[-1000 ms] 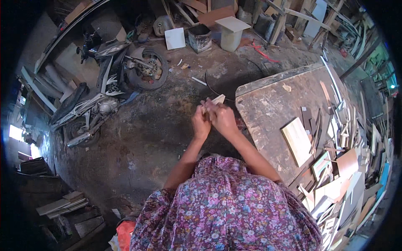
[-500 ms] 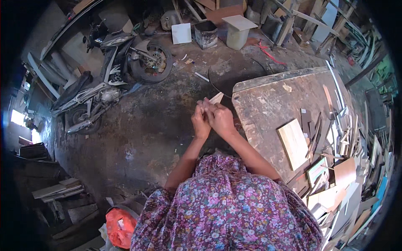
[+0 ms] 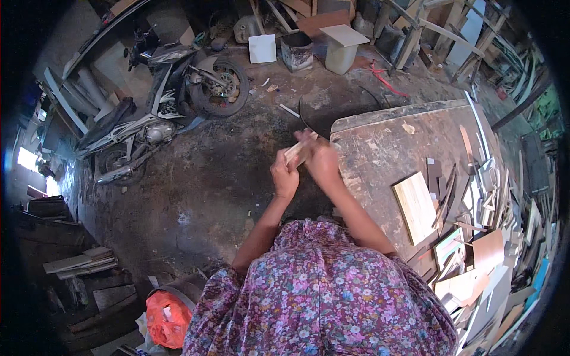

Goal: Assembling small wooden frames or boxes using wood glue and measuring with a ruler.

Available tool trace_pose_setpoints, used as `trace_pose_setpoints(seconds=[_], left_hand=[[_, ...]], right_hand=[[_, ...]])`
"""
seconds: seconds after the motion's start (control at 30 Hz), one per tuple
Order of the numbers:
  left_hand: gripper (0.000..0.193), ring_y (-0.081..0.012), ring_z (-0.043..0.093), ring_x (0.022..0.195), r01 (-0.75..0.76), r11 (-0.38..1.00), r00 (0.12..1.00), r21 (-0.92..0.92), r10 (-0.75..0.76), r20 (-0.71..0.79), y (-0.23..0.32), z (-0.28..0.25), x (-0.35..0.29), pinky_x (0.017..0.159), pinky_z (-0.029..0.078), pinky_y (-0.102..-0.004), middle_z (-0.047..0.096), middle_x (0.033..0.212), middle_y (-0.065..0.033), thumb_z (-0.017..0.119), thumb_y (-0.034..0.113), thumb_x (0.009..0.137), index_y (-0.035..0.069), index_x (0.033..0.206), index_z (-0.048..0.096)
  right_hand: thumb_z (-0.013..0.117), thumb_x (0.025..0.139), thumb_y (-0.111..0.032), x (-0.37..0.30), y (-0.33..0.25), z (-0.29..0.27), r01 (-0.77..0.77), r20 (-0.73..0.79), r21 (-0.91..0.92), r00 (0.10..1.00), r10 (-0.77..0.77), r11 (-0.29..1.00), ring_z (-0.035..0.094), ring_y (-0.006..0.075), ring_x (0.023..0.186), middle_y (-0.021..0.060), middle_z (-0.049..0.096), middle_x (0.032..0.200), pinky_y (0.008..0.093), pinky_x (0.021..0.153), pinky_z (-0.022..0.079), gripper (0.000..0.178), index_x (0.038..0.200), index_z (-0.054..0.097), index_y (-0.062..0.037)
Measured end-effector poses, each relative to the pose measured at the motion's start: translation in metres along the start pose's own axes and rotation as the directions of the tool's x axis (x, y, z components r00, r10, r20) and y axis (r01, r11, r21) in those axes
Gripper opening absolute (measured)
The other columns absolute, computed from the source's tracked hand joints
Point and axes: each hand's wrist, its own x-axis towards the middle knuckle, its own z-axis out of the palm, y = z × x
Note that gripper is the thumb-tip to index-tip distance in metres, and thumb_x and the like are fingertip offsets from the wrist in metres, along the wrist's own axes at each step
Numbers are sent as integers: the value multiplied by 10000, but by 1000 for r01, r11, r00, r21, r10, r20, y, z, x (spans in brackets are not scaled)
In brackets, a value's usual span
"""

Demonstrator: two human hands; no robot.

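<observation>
A small pale wooden piece [image 3: 293, 153] is held up in front of my body, over the dark floor. My left hand [image 3: 285, 177] is closed on its near end, thumb and fingers pressed against the sides. Against the far part of the piece, my right hand [image 3: 322, 161] is curled and blurred by motion. Its fingertips smear over the wood, and whatever they may grip is hidden. Just right of my right hand is the edge of a worn wooden tabletop [image 3: 374, 139].
On the tabletop lies a thick light wood block [image 3: 414, 207], with heaped wood offcuts [image 3: 457, 285] along the right. A motorbike [image 3: 157, 118] stands at the far left. A red plastic bag [image 3: 168, 326] sits at the lower left. Square bins [image 3: 297, 54] stand at the back.
My right hand has shifted slightly right and turned, and it is now blurred. More of the wooden piece shows between my hands. The left hand stays nearly in place.
</observation>
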Motion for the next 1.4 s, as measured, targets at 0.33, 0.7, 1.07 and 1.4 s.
trace_pose_setpoints(seconds=[0.33, 0.7, 1.07, 1.4], left_hand=[[162, -356, 587, 739, 113, 989, 993, -92, -108, 56, -5, 6, 5, 603, 448, -400, 592, 792, -192, 508, 123, 820, 1, 925, 520], [214, -284, 618, 743, 47, 993, 999, -112, -46, 13, -2, 10, 6, 623, 453, -352, 603, 768, -189, 559, 137, 780, 0, 939, 520], [141, -224, 604, 755, 132, 991, 987, 12, -132, 87, -2, 10, 10, 651, 451, -326, 598, 783, -168, 518, 12, 758, -9, 897, 514], [164, -344, 603, 740, -6, 999, 1000, -45, 7, 15, -1, 21, 10, 607, 453, -389, 603, 770, -190, 525, 89, 793, -5, 927, 516]], right_hand=[[533, 765, -69, -11, -10, 6, -159, 211, 95, 968, 137, 983, 603, 274, 707, 146, 616, 923, 362, 598, 497, 260, 1004, 629, -107], [554, 733, -83, -12, -12, 15, -60, 116, 113, 992, 46, 992, 602, 286, 699, 154, 617, 896, 367, 589, 495, 292, 1020, 610, -77], [522, 770, -88, -1, -14, -1, -32, 86, 122, 996, 22, 992, 601, 303, 679, 192, 603, 906, 371, 593, 494, 266, 1019, 616, -94], [523, 729, -101, 0, 27, 9, -27, 37, 25, 999, 26, 999, 604, 305, 689, 151, 608, 941, 380, 580, 501, 334, 1055, 595, -119]])
